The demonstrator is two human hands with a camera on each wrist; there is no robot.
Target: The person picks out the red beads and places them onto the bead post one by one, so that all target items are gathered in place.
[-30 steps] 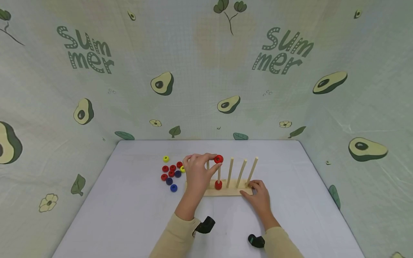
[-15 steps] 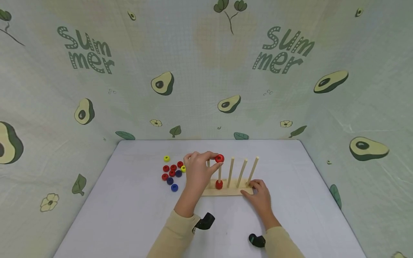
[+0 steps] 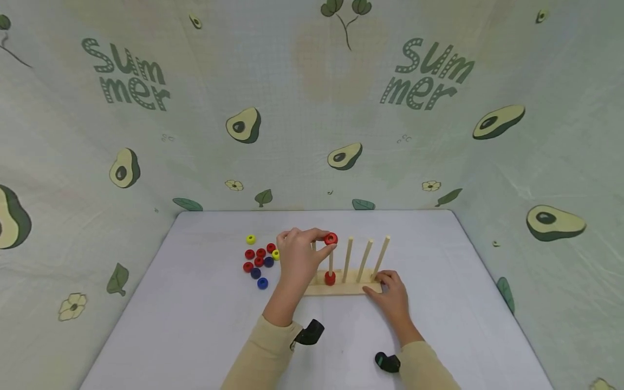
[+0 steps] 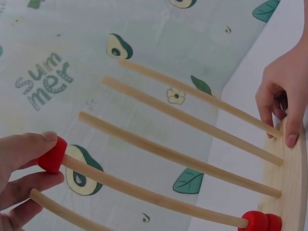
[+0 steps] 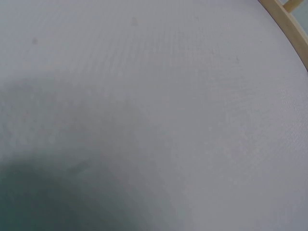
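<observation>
Looking smooth, ring-shaped: red bead [image 3: 331,239]

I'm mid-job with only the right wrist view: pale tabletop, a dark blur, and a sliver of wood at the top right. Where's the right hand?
Observer: In the head view, the right hand grips the right end of the wooden base.
Operator: Got it. And the left hand?
Observer: The left hand pinches a red bead at the upper end of a peg; I can't tell whether the bead is threaded on.
Operator: Anything lower on that peg?
Observer: Yes, the left wrist view shows two red beads at its foot, side by side along the peg.
</observation>
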